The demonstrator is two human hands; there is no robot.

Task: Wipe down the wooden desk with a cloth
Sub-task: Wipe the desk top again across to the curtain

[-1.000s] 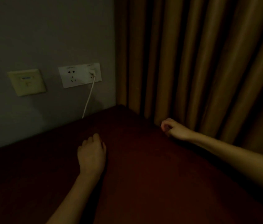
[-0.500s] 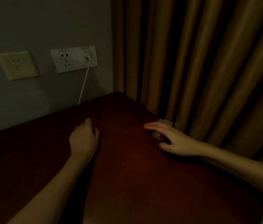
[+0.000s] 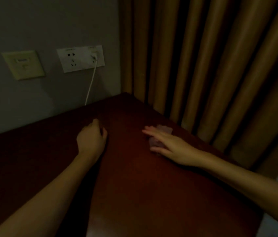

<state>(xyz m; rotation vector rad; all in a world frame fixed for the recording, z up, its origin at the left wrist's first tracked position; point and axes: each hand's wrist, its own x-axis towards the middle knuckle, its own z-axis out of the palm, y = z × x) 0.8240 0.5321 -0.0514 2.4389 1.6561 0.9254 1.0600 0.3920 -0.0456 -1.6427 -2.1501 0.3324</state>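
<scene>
Wooden desk [image 3: 152, 185]: dark, smooth, hard top under both hands. Left hand [image 3: 91, 140]: resting on the desk, fingers curled under, nothing seen in them. Right hand [image 3: 167, 145]: fingers straight, pressed flat on the cloth. Cloth [image 3: 165, 129]: small, pale, crumpled beneath the right palm, one edge showing past the fingers. Judged light, soft and liable to bunch; best held by flat palm pressure over its middle.

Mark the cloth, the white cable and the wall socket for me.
cloth [image 3: 165, 130], head view, its pale far edge.
white cable [image 3: 90, 86], head view, middle of its hanging run.
wall socket [image 3: 81, 59], head view, middle of its white plate.
</scene>
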